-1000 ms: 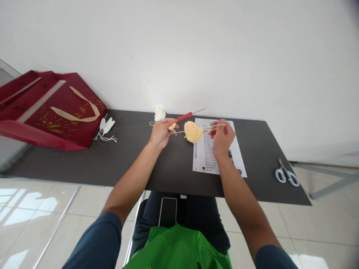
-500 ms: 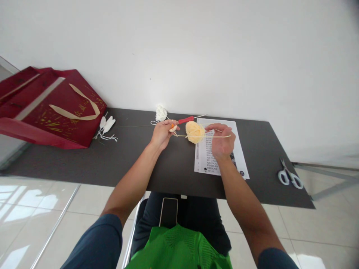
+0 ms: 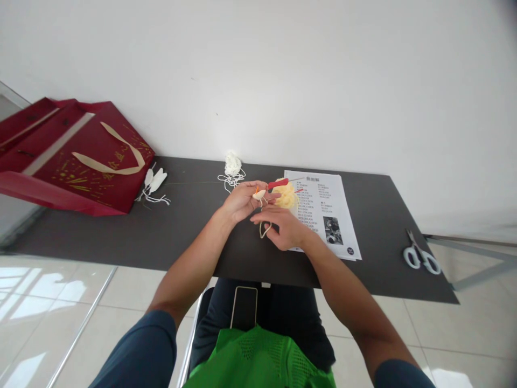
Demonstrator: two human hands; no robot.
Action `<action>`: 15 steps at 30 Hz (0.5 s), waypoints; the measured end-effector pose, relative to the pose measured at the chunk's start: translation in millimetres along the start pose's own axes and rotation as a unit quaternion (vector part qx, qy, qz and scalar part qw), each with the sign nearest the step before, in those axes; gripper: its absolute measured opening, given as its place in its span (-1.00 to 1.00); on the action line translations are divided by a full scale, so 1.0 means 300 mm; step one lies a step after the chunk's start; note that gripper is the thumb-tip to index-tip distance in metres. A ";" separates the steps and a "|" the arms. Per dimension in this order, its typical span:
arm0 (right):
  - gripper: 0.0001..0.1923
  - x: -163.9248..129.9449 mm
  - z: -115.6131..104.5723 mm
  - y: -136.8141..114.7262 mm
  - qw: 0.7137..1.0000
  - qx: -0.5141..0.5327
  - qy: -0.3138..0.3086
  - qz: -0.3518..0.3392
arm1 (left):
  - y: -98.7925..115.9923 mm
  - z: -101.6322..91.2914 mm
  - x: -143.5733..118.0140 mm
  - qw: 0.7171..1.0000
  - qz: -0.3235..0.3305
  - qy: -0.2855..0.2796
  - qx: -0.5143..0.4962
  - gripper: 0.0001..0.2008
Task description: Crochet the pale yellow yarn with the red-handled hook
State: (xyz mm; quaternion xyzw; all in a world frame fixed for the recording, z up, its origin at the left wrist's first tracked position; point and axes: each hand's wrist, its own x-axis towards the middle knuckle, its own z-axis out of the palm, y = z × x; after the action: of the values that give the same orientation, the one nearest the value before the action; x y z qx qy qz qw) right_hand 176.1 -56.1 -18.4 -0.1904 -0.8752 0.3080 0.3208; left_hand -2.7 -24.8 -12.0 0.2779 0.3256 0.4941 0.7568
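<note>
Head view: printed sheet's (image 3: 327,210) text too small.

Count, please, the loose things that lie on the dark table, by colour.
Red: 1, gift bag
White: 4, yarn clump, small pieces, printed sheet, scissors
Yellow: 1, yarn ball
Total: 6

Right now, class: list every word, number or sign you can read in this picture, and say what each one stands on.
Nothing can be quoted as it reads.
Printed sheet: a heading, columns of short lines and a small dark picture, all too small and blurred to read.
Red bag: gold characters and ornament, too blurred to read.
Phone on the lap: dark screen, no text.
Scissors: no marking visible.
</note>
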 end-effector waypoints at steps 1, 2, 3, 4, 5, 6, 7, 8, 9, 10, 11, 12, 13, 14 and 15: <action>-0.48 0.000 0.008 -0.001 1.000 -0.005 -0.016 0.004 | 0.001 -0.002 0.000 1.000 0.001 -0.004 -0.005 -0.94; -0.39 -0.002 0.014 -0.003 1.000 -0.004 -0.024 0.010 | 0.003 -0.005 0.001 1.000 0.002 -0.006 -0.009 -0.94; -0.33 -0.006 0.016 -0.006 0.999 -0.003 -0.025 0.019 | 0.005 -0.008 0.001 1.000 0.002 -0.007 -0.009 -0.93; -0.30 -0.010 0.014 -0.008 0.999 -0.004 -0.017 0.029 | 0.007 -0.011 0.002 1.000 0.004 -0.006 -0.004 -0.94; -0.30 -0.015 0.008 -0.009 0.999 -0.010 0.006 0.041 | 0.010 -0.012 0.003 1.000 0.006 -0.002 0.004 -0.94; -0.33 -0.020 -0.002 -0.006 0.997 -0.027 0.039 0.055 | 0.014 -0.014 0.003 1.000 0.011 0.002 0.012 -0.94; -0.39 -0.023 -0.016 -0.001 0.993 -0.051 0.088 0.067 | 0.017 -0.014 0.003 1.000 0.017 0.007 0.018 -0.94; -0.48 -0.025 -0.033 0.009 0.979 -0.080 0.161 0.092 | 0.020 -0.014 0.003 0.999 0.024 0.013 0.022 -0.94; -0.59 -0.026 -0.053 0.023 0.951 -0.112 0.254 0.134 | 0.022 -0.014 0.002 0.999 0.030 0.018 0.025 -0.94; -0.68 -0.026 -0.074 0.042 0.922 -0.137 0.310 0.185 | 0.024 -0.014 0.002 0.999 0.035 0.022 0.028 -0.94; -0.73 -0.025 -0.094 0.063 0.897 -0.158 0.342 0.232 | 0.024 -0.015 0.003 0.998 0.037 0.024 0.032 -0.94; -0.74 -0.024 -0.113 0.086 0.878 -0.171 0.357 0.268 | 0.022 -0.016 0.004 0.998 0.039 0.026 0.038 -0.94; -0.74 -0.024 -0.130 0.108 0.871 -0.176 0.354 0.291 | 0.020 -0.019 0.006 0.998 0.042 0.028 0.044 -0.94; -0.74 -0.023 -0.142 0.129 0.869 -0.178 0.347 0.305 | 0.017 -0.022 0.008 0.997 0.043 0.029 0.050 -0.95; -0.75 -0.024 -0.151 0.146 0.867 -0.190 0.338 0.314 | 0.013 -0.025 0.011 0.997 0.045 0.032 0.055 -0.95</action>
State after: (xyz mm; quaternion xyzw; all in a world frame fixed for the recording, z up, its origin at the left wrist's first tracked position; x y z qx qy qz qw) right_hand 217.8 -8.8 -23.2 -0.6049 -0.6489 0.1374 0.4406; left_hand -9.7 -19.5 -14.6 0.3175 0.3640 0.5176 0.7063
